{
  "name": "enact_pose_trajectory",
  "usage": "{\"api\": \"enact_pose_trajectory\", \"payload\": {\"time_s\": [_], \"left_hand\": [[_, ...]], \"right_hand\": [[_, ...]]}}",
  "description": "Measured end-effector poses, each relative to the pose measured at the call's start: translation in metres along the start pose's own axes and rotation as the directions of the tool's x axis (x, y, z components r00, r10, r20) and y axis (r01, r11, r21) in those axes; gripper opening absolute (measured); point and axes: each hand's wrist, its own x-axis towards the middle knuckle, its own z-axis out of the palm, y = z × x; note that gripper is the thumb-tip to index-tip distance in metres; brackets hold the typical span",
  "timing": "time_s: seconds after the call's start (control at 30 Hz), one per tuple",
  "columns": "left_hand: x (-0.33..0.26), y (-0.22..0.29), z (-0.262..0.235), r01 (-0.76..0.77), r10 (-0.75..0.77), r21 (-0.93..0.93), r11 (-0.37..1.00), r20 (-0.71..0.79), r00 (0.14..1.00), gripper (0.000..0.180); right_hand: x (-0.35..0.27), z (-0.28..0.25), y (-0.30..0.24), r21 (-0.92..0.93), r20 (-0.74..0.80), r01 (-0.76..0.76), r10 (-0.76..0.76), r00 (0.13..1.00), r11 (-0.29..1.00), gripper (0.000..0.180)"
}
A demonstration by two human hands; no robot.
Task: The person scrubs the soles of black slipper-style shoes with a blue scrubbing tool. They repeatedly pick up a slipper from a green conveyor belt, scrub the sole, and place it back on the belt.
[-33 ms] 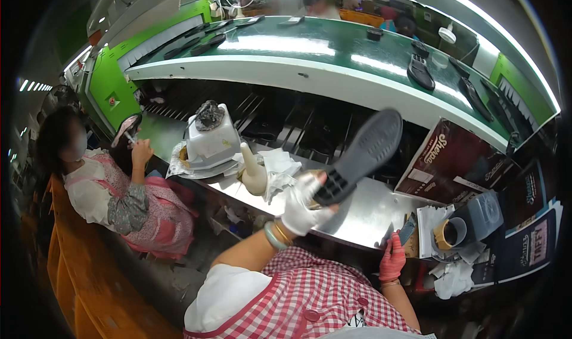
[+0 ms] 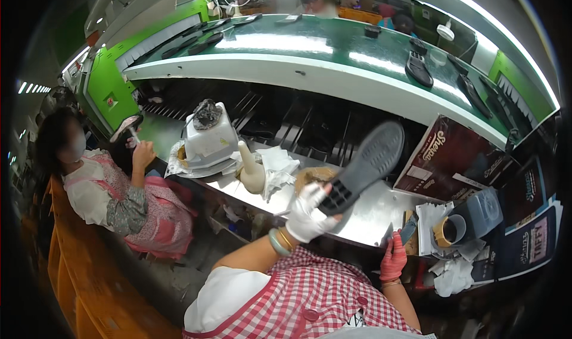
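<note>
My left hand (image 2: 309,214), in a white glove with bared fingertips, grips a dark grey shoe sole (image 2: 372,160) by its end with square hollows. The sole is tilted up and to the right, above the metal worktop (image 2: 372,217). My right hand (image 2: 393,257), in a red glove, is at the worktop's front edge with its fingers bent. Its fingers close near a small blue-grey piece (image 2: 409,228); what they hold, if anything, I cannot make out. Behind my left hand lies a brown, roundish thing (image 2: 311,177), partly hidden.
A cream long-necked bottle (image 2: 252,175) stands by crumpled white paper (image 2: 280,167) and a white machine (image 2: 210,137). At right are a yellow-rimmed cup (image 2: 442,234), a clear blue container (image 2: 484,211) and boxes (image 2: 456,160). Soles lie on the green conveyor (image 2: 333,35). A co-worker (image 2: 113,190) works at left.
My left hand and the sole have moved slightly down and to the right. More of the brown thing behind the glove shows. My right hand stays almost where it was.
</note>
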Motion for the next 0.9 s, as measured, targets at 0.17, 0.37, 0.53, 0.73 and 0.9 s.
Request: {"api": "enact_pose_trajectory", "payload": {"time_s": [0.17,0.37,0.53,0.73,0.9], "left_hand": [[-0.080,0.002,0.056,0.393,-0.368,0.000,0.919,0.352,0.861,0.067],[-0.066,0.000,0.072,0.928,-0.597,-0.369,-0.059,0.758,0.264,0.070],[-0.046,-0.010,0.086,0.700,-0.559,-0.374,-0.608,0.828,-0.043,0.058],[-0.065,-0.011,0.116,0.675,-0.256,-0.254,-0.693,0.962,0.099,0.059],[-0.053,0.001,0.124,0.719,-0.235,-0.231,-0.655,0.967,0.097,0.049]], "right_hand": [[0.005,-0.031,-0.005,-0.085,-0.058,0.158,-0.164,0.985,0.984,0.036],[0.022,-0.078,-0.013,-0.110,-0.002,0.182,-0.184,0.983,0.977,0.042],[0.067,-0.119,-0.028,-0.022,-0.171,0.070,-0.072,0.983,0.997,0.032],[0.099,-0.174,-0.026,0.487,-0.229,-0.435,0.591,0.774,0.758,0.021],[0.098,-0.186,0.005,0.243,-0.266,-0.494,0.547,0.794,0.835,0.025]]}}
